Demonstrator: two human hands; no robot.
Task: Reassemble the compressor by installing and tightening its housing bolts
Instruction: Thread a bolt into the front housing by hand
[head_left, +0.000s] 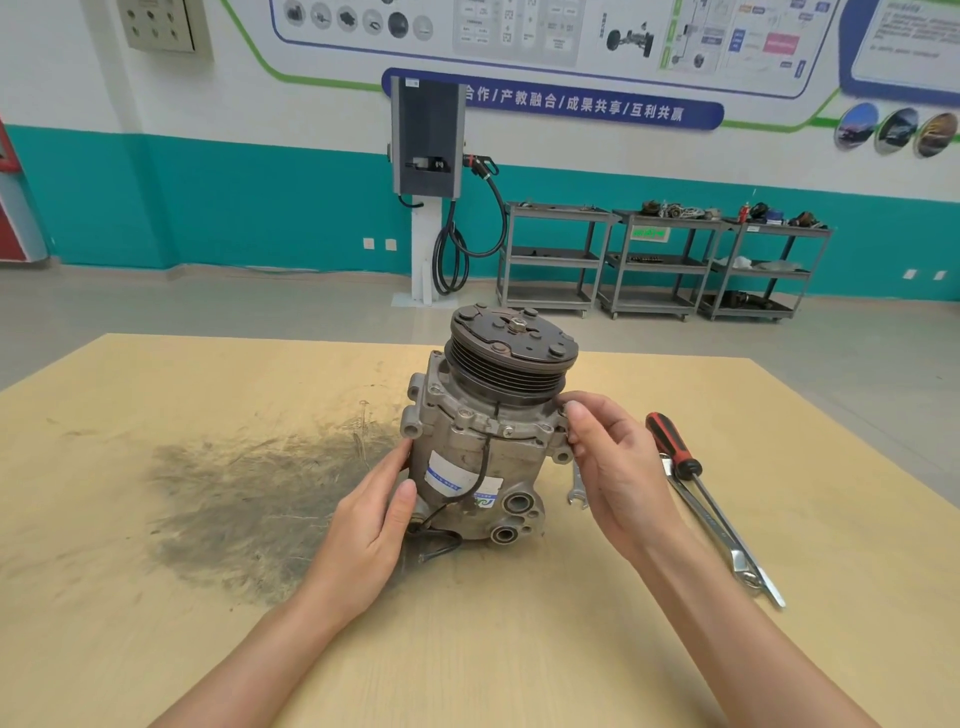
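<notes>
both halves look mated on the compressor (488, 447); it's steadied by the left hand (376, 512), fingers flat; something's being pinched at the flange by the right hand (613, 467), bolt unconfirmed; wrench (727, 540) untouched, tightening likely left.

The dull grey cast-metal compressor (483, 457) carries a white label with blue print (451, 480) and a dark ribbed pulley (506, 366). The pale yellow wooden worktop (156, 426) shows a smeared grey-black stain (244, 499). The screwdriver's handle (672, 441) is red and black; the wrenches (722, 535) are shiny silver.
</notes>
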